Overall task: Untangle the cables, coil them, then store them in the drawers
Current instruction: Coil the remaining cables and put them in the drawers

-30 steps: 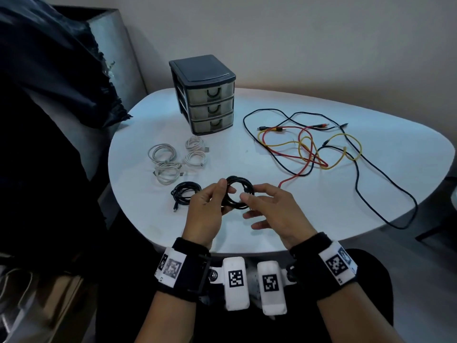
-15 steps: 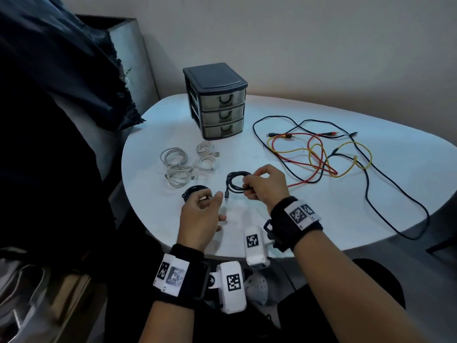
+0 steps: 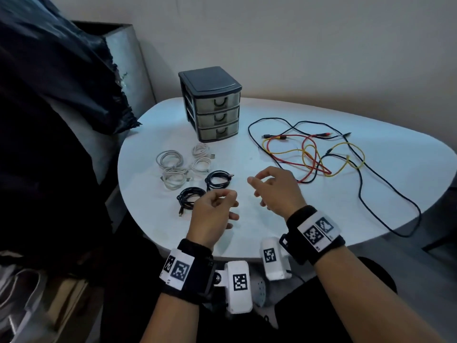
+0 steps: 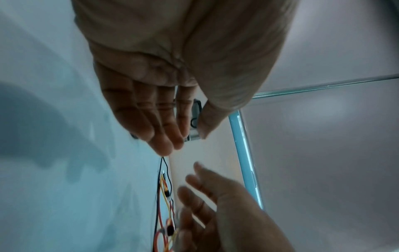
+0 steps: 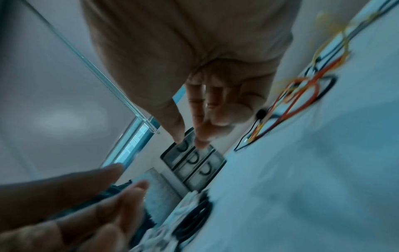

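White desk (image 3: 247,238) now carrying second black coil (image 3: 218,178) (just released); left hand (image 3: 212,216) and right hand (image 3: 277,191) hovering empty, fingers loosely curled; tangle (image 3: 311,157) is looking next.

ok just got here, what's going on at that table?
A person is sorting cables. Both hands, left hand and right hand, hover empty over the table. Two black coils and several white coils lie left of the hands. A tangle of red, yellow and black cables remains loose on the right. All three drawers of the drawer unit are closed, so nothing is visibly stored yet.
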Tool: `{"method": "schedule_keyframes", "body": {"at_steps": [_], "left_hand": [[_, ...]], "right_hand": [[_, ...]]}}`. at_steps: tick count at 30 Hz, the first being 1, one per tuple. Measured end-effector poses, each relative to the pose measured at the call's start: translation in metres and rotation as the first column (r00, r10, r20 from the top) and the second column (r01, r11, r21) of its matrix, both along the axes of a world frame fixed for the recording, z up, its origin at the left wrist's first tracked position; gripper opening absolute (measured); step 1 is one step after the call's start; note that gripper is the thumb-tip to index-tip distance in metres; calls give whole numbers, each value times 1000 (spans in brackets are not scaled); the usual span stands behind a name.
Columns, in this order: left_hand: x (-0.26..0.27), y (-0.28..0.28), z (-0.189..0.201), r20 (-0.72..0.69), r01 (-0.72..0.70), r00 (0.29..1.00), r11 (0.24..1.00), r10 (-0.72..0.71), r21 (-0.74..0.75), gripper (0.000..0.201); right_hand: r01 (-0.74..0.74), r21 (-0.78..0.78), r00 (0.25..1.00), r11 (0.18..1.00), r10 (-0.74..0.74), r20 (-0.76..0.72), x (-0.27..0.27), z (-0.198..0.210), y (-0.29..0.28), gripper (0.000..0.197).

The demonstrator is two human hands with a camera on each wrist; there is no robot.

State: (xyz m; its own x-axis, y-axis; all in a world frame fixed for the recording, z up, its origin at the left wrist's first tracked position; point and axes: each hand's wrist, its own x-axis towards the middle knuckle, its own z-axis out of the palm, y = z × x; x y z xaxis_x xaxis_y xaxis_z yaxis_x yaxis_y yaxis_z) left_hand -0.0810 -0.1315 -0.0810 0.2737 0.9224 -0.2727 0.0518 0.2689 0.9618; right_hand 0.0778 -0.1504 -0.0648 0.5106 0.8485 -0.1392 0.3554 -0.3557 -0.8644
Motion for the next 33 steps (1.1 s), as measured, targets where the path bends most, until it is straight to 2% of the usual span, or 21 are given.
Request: {"method": "schedule_keyframes", "body": {"at_steps": [3, 4, 7, 8, 9, 11, 14, 17, 20, 23, 26, 30, 33], "left_hand": [[22, 2, 7, 0, 100, 995, 995, -100, -11, 14], [28, 3, 9, -11, 132, 991, 991, -133, -14, 15], [48, 4, 14, -57, 203, 977, 979, -204, -24, 19], [54, 4, 15, -78, 218, 973, 976, -219, -23, 19], [60, 4, 15, -97, 228, 969, 973, -229, -24, 20], [67, 4, 13, -118, 228, 966, 973, -230, -32, 23], [67, 2, 4, -111, 211, 969, 975, -219, -74, 33], [64, -1, -8, 27, 169, 986, 967, -167, -191, 31], [61, 0, -15, 153, 110, 986, 955, -69, -276, 24], [59, 0, -15, 162, 163, 979, 951, -124, -261, 19], [60, -2, -12, 101, 242, 969, 944, -224, -224, 16], [65, 3, -14, -9, 253, 966, 947, -260, -199, 17], [68, 6, -13, -77, 227, 967, 956, -244, -184, 15]], "right_hand": [[84, -69, 967, 994, -65, 246, 33, -3, -18, 6], [86, -128, 951, 988, -43, 306, 42, -4, -24, 11], [-66, -416, 894, 907, 239, 379, 54, -8, -33, 44], [-114, -471, 863, 875, 322, 390, 54, -10, -33, 45], [-147, -480, 832, 865, 371, 413, 51, -11, -33, 38], [-207, -400, 796, 893, 391, 461, 46, -8, -32, 19], [-332, -275, 792, 902, 425, 439, 36, -2, -35, 24], [-425, -282, 775, 860, 506, 379, 34, 0, -37, 35], [-362, -206, 851, 909, 412, 325, 55, -3, -32, 33], [-237, -154, 905, 959, 275, 324, 81, -6, -27, 20], [-185, -203, 899, 962, 249, 361, 97, -13, -26, 11], [-98, -218, 883, 971, 186, 431, 111, -17, -28, 15], [-192, -327, 889, 925, 305, 342, 113, -14, -29, 26]]}}
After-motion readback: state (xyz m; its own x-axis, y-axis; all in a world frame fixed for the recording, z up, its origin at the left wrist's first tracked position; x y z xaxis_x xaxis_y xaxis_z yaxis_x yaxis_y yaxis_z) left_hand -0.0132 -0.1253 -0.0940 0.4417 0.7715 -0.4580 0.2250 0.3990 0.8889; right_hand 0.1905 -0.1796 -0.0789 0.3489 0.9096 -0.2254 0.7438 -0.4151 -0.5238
